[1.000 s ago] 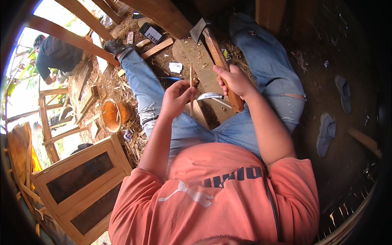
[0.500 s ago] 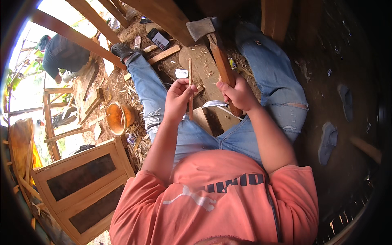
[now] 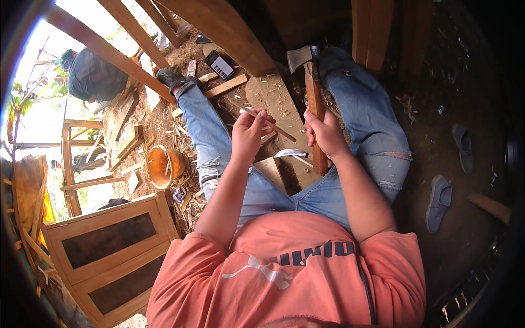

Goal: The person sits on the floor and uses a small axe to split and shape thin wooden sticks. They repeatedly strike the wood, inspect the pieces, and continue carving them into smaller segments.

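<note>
Between the fingertips of my left hand is a thin wooden stick, slanting down to the right. My right hand is wrapped round the wooden handle of a hatchet, its metal head up and pointing away from me. Both hands are raised above my lap, a short gap apart. Under them a wooden plank lies between my legs with chips scattered over it. Close to my right hand, a curved white-edged thing rests near the plank's near end; its kind I cannot make out.
An orange bucket stands left of my leg among wood shavings. A framed wooden panel is at the lower left. Beyond my foot lies a phone. Another person bends at the far left. Grey shoes lie at right.
The stick has turned from upright to a slant across my left fingers. The hatchet has swung a little to the right and stands more upright in my right hand.
</note>
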Demonstrator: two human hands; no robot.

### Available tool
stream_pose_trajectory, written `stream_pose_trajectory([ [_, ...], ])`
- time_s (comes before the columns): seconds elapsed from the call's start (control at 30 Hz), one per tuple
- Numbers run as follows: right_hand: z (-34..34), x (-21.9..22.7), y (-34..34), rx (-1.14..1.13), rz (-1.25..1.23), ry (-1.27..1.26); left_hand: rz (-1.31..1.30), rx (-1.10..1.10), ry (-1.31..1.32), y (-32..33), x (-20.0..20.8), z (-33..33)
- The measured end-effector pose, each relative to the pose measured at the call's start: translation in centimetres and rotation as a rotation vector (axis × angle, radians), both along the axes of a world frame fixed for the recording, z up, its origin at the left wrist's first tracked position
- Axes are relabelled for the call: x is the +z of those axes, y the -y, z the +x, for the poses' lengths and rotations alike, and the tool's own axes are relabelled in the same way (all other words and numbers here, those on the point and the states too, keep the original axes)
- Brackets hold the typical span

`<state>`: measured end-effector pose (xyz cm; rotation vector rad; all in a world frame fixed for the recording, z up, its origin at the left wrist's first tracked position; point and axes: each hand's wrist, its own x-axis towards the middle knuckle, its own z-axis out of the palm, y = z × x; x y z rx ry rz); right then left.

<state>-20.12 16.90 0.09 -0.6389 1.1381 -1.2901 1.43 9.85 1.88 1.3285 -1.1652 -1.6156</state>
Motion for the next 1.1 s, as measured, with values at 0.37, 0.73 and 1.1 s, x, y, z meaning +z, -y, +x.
stream_pose_trajectory([
  [0.37, -0.2, -0.5, 0.5, -0.023, 0.055, -0.022, -0.299, -0.119, 0.360, 1.9, -1.0, -2.7],
  [0.73, -0.4, -1.2, 0.4, 0.074, 0.098, 0.029, -0.429, -0.140, 0.637, 2.4, -4.6, -3.1],
  [1.1, 0.6, 3.3, -1.8, 0.149, 0.080, 0.003, -0.614, -0.056, 0.641, 3.9, -6.2, -3.6],
])
